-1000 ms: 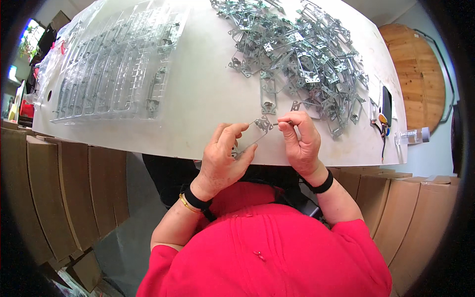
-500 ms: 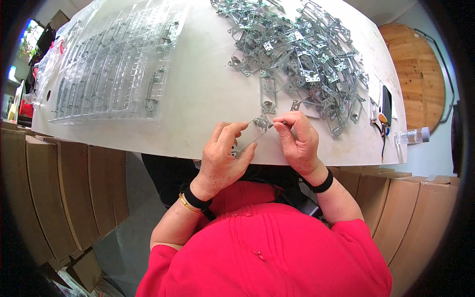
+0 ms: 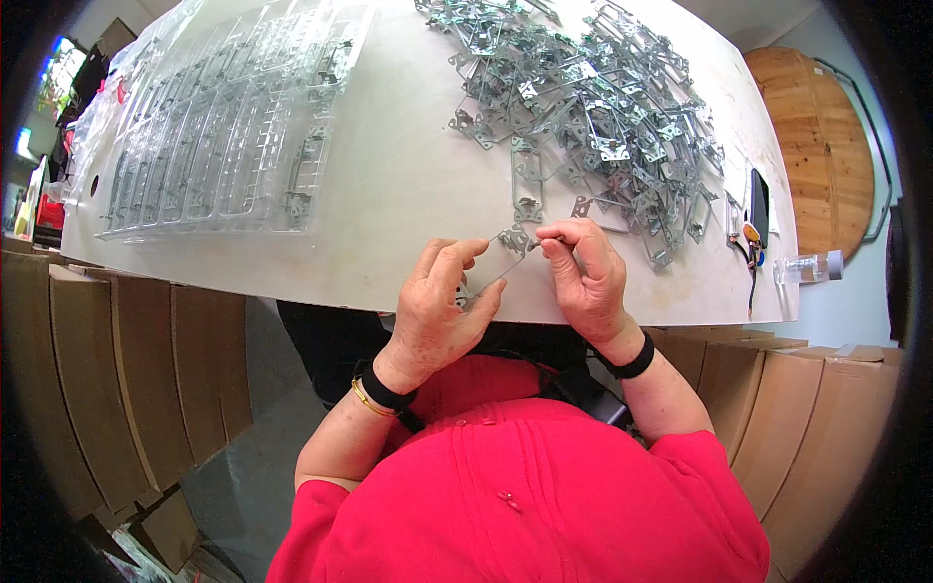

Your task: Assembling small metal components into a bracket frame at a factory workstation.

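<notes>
A thin metal bracket [image 3: 512, 240], with punched plates at its ends joined by a narrow rod, slants between my two hands at the table's near edge. My left hand [image 3: 428, 303] is curled round its lower end, thumb and forefinger apart; part of that end plate shows between the fingers. My right hand [image 3: 589, 282] pinches with thumb and forefinger at the upper end, on a small dark tip I cannot make out well. Just beyond the fingertips lies another metal bracket [image 3: 526, 180], flat on the table.
A large heap of metal brackets [image 3: 603, 107] covers the table's far right. Clear plastic trays [image 3: 224, 155] holding brackets are at the left. A dark phone [image 3: 759, 209] and a clear bottle [image 3: 809, 267] are by the right edge. Cardboard boxes [image 3: 117, 379] stand below on both sides.
Barely anything differs. The fingertips of my right hand have shifted very slightly at the bracket's upper end; my left hand keeps its place.
</notes>
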### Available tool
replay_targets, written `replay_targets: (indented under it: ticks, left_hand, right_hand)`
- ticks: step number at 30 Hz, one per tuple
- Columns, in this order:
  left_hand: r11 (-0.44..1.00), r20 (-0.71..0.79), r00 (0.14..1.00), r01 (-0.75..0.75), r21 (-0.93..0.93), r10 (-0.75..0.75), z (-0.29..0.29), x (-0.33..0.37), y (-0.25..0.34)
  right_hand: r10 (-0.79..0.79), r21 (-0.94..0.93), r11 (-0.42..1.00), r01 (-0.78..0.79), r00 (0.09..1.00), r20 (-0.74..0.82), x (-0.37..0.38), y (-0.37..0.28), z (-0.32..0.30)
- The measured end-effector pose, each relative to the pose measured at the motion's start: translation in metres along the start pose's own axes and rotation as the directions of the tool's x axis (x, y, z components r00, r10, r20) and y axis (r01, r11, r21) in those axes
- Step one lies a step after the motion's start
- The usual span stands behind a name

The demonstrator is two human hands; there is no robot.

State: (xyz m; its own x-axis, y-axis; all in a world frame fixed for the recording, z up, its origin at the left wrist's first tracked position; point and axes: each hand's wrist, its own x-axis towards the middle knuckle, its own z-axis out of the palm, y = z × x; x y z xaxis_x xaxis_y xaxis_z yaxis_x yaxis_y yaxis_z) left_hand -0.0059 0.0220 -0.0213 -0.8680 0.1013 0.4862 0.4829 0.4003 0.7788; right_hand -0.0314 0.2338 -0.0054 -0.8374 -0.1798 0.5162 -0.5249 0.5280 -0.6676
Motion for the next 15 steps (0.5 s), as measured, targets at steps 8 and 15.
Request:
replay_targets:
  ticks: [8,15]
  left_hand:
    - [1.0,0.004,1.0,0.005,0.003,-0.005,-0.0001,-0.0007,-0.0008]
    - [1.0,0.001,1.0,0.0,0.001,0.0,-0.0003,0.0001,-0.0004]
  right_hand:
    - [0.04,0.033,0.999,-0.04,0.999,0.023,-0.0035,0.002,-0.0008]
    - [-0.032,0.024,0.999,0.032,0.999,-0.007,0.0009,0.0013,0.0017]
